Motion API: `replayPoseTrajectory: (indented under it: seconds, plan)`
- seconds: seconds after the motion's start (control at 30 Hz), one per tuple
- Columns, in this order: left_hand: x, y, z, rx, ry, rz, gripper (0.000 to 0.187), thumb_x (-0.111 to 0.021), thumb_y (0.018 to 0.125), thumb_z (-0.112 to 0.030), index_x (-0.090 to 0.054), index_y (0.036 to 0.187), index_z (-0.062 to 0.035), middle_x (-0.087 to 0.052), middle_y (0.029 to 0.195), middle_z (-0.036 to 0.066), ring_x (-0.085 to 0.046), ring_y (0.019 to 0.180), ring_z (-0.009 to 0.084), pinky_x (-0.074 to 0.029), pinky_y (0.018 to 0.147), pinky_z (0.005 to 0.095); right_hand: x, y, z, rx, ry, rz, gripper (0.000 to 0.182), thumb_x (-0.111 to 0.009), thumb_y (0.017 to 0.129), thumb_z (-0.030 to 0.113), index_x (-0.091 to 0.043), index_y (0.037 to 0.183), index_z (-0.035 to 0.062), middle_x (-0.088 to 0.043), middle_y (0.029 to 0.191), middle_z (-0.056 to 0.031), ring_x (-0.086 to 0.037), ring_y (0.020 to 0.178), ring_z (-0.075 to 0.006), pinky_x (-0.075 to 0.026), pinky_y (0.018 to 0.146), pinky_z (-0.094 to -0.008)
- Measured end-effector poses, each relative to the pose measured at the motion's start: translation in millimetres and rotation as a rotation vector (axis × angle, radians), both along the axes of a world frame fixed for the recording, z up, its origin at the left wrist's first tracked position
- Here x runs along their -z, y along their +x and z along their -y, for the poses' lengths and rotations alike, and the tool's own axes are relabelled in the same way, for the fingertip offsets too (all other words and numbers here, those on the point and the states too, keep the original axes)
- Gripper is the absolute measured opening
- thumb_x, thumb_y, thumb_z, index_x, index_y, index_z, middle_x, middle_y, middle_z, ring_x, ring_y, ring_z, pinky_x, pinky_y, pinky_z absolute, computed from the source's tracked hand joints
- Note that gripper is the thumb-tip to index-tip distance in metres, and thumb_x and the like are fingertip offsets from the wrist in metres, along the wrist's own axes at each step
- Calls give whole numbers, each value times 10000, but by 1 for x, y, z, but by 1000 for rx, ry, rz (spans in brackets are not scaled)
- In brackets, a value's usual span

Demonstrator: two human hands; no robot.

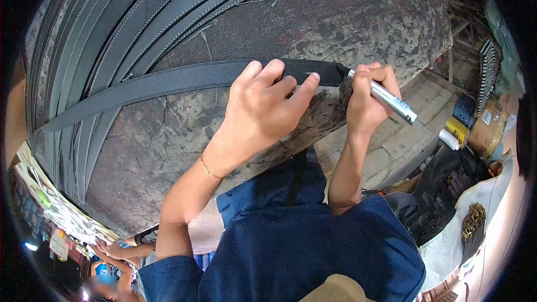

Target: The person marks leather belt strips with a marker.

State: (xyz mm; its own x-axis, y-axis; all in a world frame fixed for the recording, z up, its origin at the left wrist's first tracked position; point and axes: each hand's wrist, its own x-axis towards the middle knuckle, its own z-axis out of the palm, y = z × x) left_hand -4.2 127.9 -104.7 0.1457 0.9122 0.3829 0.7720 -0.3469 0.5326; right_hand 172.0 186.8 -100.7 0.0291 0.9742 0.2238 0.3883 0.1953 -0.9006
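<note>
A dark belt strap [179, 78] with stitched edges lies across the worn work table. My left hand [262, 100] presses down on it near its right end, fingers bent over the strap and the thumb beside a small slot. Gripped in my right hand [368, 100] is a silver marker pen [398, 106], tilted with its tip right at the strap's end. Dark smudges cover the table edge beneath that tip.
Many more stitched straps [117, 33] fan out over the left and far side of the stained table [369, 11]. Loose threads lie among them. A cardboard box [485, 128] and a bag of dark pieces [447, 190] stand at right. Another person's hands [112, 249] show at lower left.
</note>
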Motion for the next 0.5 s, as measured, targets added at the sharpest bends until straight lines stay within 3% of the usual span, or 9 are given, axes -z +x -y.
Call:
replayPoseTrajectory:
  seconds: [0.1,0.2,0.43,0.5]
  plan:
    - [0,0,0,1,-1,-5,246,-816,762,-144,-765,1002,-129,-424,605,-24,-440,638,184,-346,544,332,-1,0,0,24,-27,-87,257,-683,854,10,-494,680,18,-521,632,-34,-441,592,-91,-364,547,-260]
    - [-1,0,0,4,-13,-7,247,-816,762,-145,-767,1004,-133,-424,603,-25,-441,639,184,-347,545,331,3,1,-1,-3,20,15,257,-676,845,-2,-488,672,20,-520,627,-32,-445,592,-89,-368,545,-260]
    - [-1,0,0,-2,-17,-8,255,-815,762,-152,-767,1011,-136,-425,606,-21,-452,652,186,-351,550,334,0,0,0,7,-22,-16,251,-668,848,-6,-487,676,20,-512,627,-28,-442,598,-89,-369,548,-263]
    - [0,0,1,-1,-23,-9,258,-815,762,-153,-766,1015,-137,-425,608,-20,-456,656,188,-352,551,335,-1,-4,1,90,-8,-109,238,-660,849,-12,-489,684,18,-510,637,-30,-433,598,-89,-365,547,-264]
